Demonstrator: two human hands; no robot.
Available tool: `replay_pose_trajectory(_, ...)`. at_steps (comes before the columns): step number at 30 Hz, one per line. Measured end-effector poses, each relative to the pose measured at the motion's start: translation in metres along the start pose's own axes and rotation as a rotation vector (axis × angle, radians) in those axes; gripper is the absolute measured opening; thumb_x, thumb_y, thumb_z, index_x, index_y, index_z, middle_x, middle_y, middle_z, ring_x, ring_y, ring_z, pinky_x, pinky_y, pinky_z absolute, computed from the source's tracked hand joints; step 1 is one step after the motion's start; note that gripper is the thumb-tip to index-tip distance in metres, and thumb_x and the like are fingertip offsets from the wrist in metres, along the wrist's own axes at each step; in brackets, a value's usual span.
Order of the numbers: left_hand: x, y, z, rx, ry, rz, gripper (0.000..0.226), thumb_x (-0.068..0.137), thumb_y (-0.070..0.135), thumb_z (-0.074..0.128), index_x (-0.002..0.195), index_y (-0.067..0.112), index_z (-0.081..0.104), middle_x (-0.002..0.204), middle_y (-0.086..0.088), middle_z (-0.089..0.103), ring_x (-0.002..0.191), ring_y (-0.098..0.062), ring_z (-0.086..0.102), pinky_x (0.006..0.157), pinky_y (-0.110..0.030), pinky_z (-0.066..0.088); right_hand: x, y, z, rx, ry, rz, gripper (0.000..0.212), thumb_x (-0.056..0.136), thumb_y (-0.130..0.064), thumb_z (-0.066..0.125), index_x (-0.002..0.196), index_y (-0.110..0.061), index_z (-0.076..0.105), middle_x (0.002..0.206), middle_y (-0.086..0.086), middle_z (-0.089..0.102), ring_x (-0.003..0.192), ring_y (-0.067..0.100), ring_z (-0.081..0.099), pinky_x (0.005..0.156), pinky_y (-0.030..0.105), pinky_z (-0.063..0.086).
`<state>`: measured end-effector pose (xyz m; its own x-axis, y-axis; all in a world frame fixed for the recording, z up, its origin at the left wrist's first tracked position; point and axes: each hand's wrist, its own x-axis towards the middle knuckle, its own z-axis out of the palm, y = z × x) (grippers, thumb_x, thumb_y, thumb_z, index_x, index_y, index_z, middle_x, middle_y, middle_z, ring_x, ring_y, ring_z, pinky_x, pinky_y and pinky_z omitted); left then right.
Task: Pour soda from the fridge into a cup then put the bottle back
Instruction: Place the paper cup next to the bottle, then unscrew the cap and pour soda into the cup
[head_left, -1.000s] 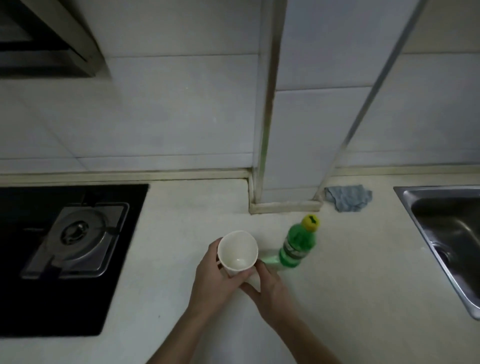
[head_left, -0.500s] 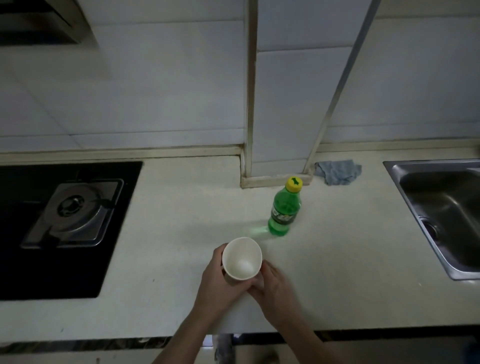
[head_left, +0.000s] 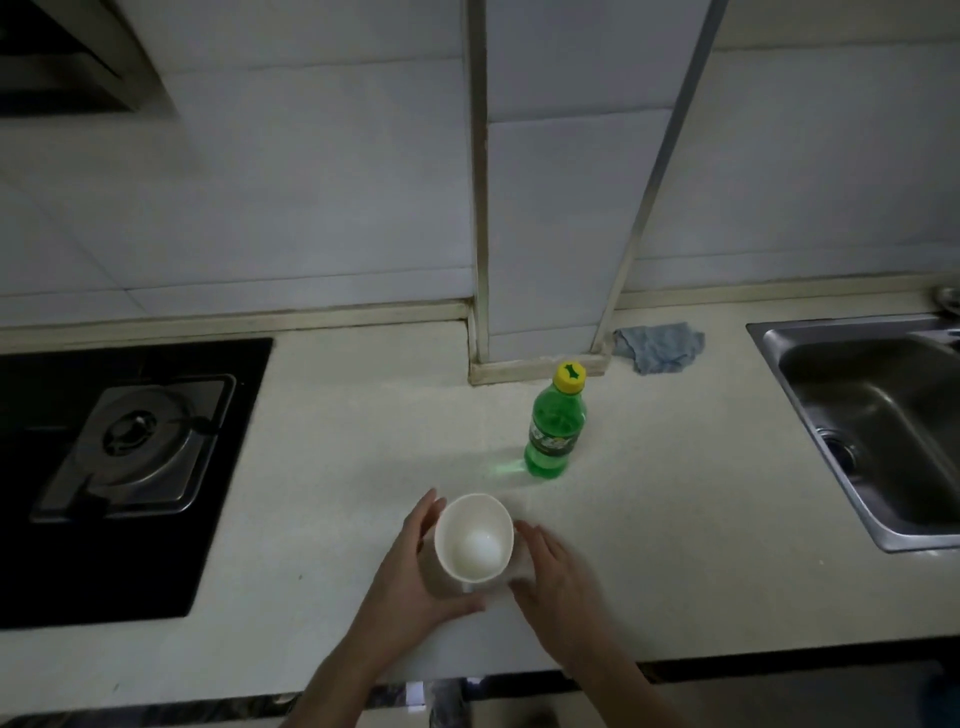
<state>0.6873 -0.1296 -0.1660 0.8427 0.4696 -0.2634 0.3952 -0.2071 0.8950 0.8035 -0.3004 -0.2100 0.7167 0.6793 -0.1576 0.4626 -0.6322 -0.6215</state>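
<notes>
A white paper cup (head_left: 474, 538) stands upright near the counter's front edge, and its inside looks empty. My left hand (head_left: 410, 577) wraps round its left side, with the thumb under its near side. My right hand (head_left: 556, 577) lies against the cup's right side with its fingers fairly straight. A green soda bottle (head_left: 556, 431) with a yellow cap on stands upright behind and to the right of the cup, untouched and a hand's width away.
A black gas hob (head_left: 130, 447) fills the counter's left. A steel sink (head_left: 872, 426) is set in at the right. A blue-grey cloth (head_left: 660, 348) lies by the tiled pillar (head_left: 540, 332) at the back. The counter's front edge runs just below my wrists.
The cup has come toward the front edge, so the gap to the bottle has grown. My right hand's fingers have loosened on the cup.
</notes>
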Motion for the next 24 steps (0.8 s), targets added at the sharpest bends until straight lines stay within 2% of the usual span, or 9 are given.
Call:
replay_pose_trajectory(2, 0.003, 0.010, -0.015, 0.027, 0.030, 0.020, 0.127, 0.044, 0.068, 0.088, 0.149, 0.041, 0.022, 0.151, 0.021, 0.038, 0.138, 0.000, 0.036, 0.114, -0.032, 0.031, -0.001, 0.002, -0.023, -0.011, 0.035, 0.042, 0.064, 0.092, -0.020, 0.062, 0.149, -0.021, 0.033, 0.152, -0.002, 0.040, 0.140, 0.016, 0.036, 0.113, 0.023, 0.025)
replay_pose_trajectory(4, 0.014, 0.028, -0.025, 0.060, 0.074, 0.051, 0.110, 0.050, 0.066, 0.082, 0.143, 0.047, 0.027, 0.150, 0.016, 0.042, 0.139, -0.002, 0.038, 0.117, -0.035, 0.030, 0.002, 0.002, -0.051, -0.008, 0.091, 0.088, 0.062, 0.090, -0.016, 0.063, 0.147, -0.020, 0.039, 0.147, 0.003, 0.047, 0.135, 0.021, 0.045, 0.109, 0.028, 0.034)
replay_pose_trajectory(8, 0.052, 0.079, -0.026, 0.180, 0.071, 0.160, 0.088, 0.069, 0.056, 0.080, 0.143, 0.035, 0.039, 0.144, 0.018, 0.046, 0.132, -0.001, 0.043, 0.107, -0.026, 0.037, 0.020, -0.003, -0.111, -0.053, 0.304, 0.049, 0.054, 0.085, -0.014, 0.067, 0.136, -0.019, 0.051, 0.130, 0.004, 0.061, 0.117, 0.026, 0.060, 0.096, 0.036, 0.050)
replay_pose_trajectory(12, 0.090, 0.125, -0.001, 0.248, 0.050, 0.255, 0.083, 0.071, 0.047, 0.084, 0.141, 0.028, 0.043, 0.135, 0.016, 0.048, 0.124, -0.004, 0.046, 0.099, -0.022, 0.039, 0.046, -0.033, -0.167, -0.149, 0.481, -0.082, 0.042, 0.092, -0.022, 0.063, 0.132, -0.021, 0.053, 0.123, -0.001, 0.066, 0.108, 0.018, 0.063, 0.090, 0.035, 0.053)
replay_pose_trajectory(15, 0.111, 0.139, 0.018, 0.241, -0.026, 0.244, 0.087, 0.064, 0.049, 0.088, 0.136, 0.029, 0.045, 0.124, 0.019, 0.046, 0.112, -0.004, 0.047, 0.089, -0.018, 0.039, 0.065, -0.059, -0.187, -0.266, 0.445, -0.141, 0.041, 0.099, -0.037, 0.051, 0.136, -0.021, 0.050, 0.130, 0.000, 0.063, 0.115, 0.017, 0.060, 0.097, 0.035, 0.050)
replay_pose_trajectory(18, 0.124, 0.137, 0.031, 0.240, -0.109, 0.259, 0.096, 0.058, 0.065, 0.081, 0.138, 0.024, 0.047, 0.131, 0.015, 0.051, 0.119, -0.009, 0.052, 0.101, -0.027, 0.043, 0.081, -0.080, -0.191, -0.343, 0.366, -0.158, 0.046, 0.100, -0.047, 0.043, 0.139, -0.023, 0.046, 0.136, -0.001, 0.059, 0.122, 0.017, 0.056, 0.106, 0.037, 0.044)
replay_pose_trajectory(20, 0.132, 0.130, 0.038, 0.258, -0.134, 0.260, 0.096, 0.058, 0.069, 0.076, 0.138, 0.024, 0.047, 0.133, 0.010, 0.056, 0.119, -0.010, 0.055, 0.104, -0.031, 0.046, 0.090, -0.087, -0.189, -0.388, 0.351, -0.185, 0.045, 0.098, -0.045, 0.050, 0.135, -0.021, 0.050, 0.134, 0.001, 0.060, 0.121, 0.019, 0.058, 0.105, 0.039, 0.045)
replay_pose_trajectory(23, 0.140, 0.125, 0.046, 0.298, -0.139, 0.280, 0.080, 0.066, 0.055, 0.083, 0.132, 0.023, 0.050, 0.118, 0.017, 0.056, 0.110, -0.003, 0.055, 0.095, -0.006, 0.039, 0.099, -0.089, -0.184, -0.428, 0.349, -0.197, 0.038, 0.094, -0.040, 0.059, 0.127, -0.020, 0.058, 0.127, 0.002, 0.065, 0.115, 0.020, 0.062, 0.101, 0.040, 0.049)
replay_pose_trajectory(24, 0.143, 0.124, 0.048, 0.302, -0.140, 0.290, 0.076, 0.068, 0.051, 0.084, 0.130, 0.023, 0.050, 0.113, 0.019, 0.053, 0.107, 0.000, 0.053, 0.091, -0.002, 0.035, 0.101, -0.089, -0.183, -0.439, 0.341, -0.189, 0.037, 0.094, -0.039, 0.060, 0.126, -0.020, 0.059, 0.126, 0.002, 0.065, 0.116, 0.020, 0.062, 0.100, 0.040, 0.050)
